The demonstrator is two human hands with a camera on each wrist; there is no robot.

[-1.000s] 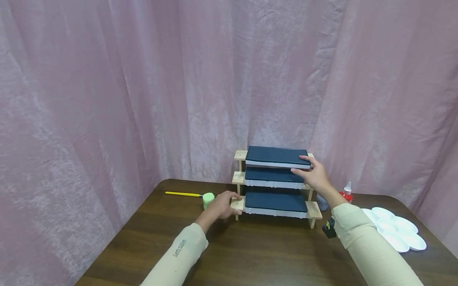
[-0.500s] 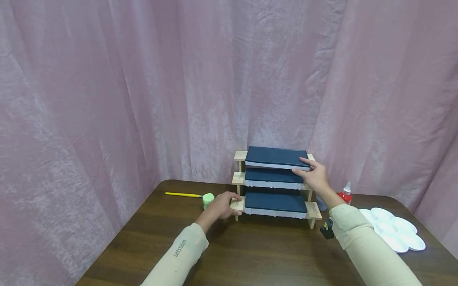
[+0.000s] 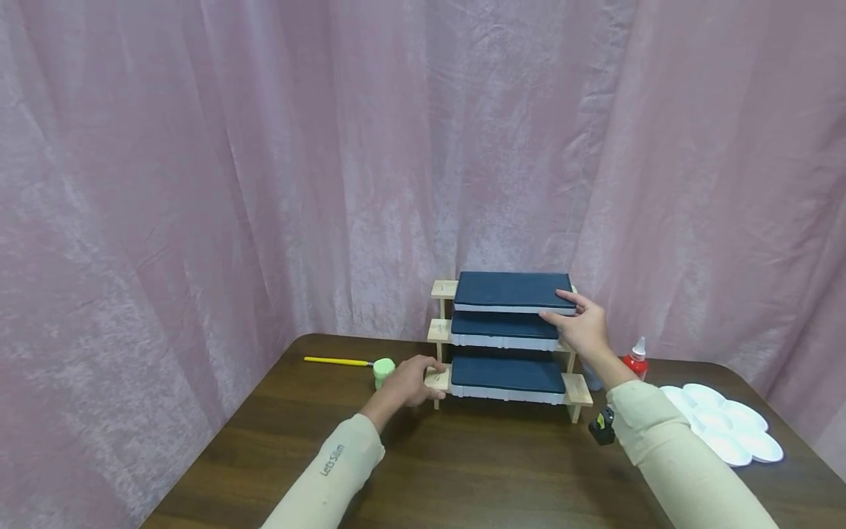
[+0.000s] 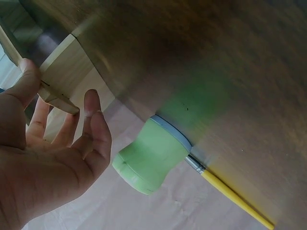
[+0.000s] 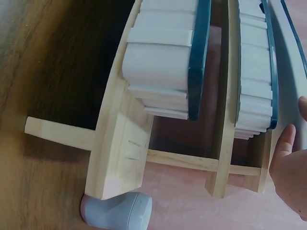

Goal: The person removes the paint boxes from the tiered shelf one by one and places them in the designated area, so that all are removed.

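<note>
A three-tier wooden rack (image 3: 579, 391) bears one white box with a dark blue lid on each tier: a top box (image 3: 512, 290), a middle box (image 3: 505, 325) and a bottom box (image 3: 507, 373). At the top box's right end, my right hand (image 3: 586, 330) pinches it, fingers on the lid and thumb at the lower front edge. My left hand (image 3: 407, 382) grips the left end of the lowest shelf board; the left wrist view shows thumb and fingers around that board (image 4: 57, 99). In the right wrist view, only part of the right hand (image 5: 292, 175) shows, beside the top box.
Left of the rack stand a light green jar (image 3: 382, 372) and a yellow-handled paintbrush (image 3: 337, 361). On the right are a red bottle (image 3: 637, 361) with a white nozzle, a grey container (image 5: 115, 211) by the rack's foot, and a white flower-shaped palette (image 3: 753, 417). A pink curtain hangs behind.
The top box has shifted slightly right and toward me on its shelf, with my right hand at its end. My left hand stays on the lowest board.
</note>
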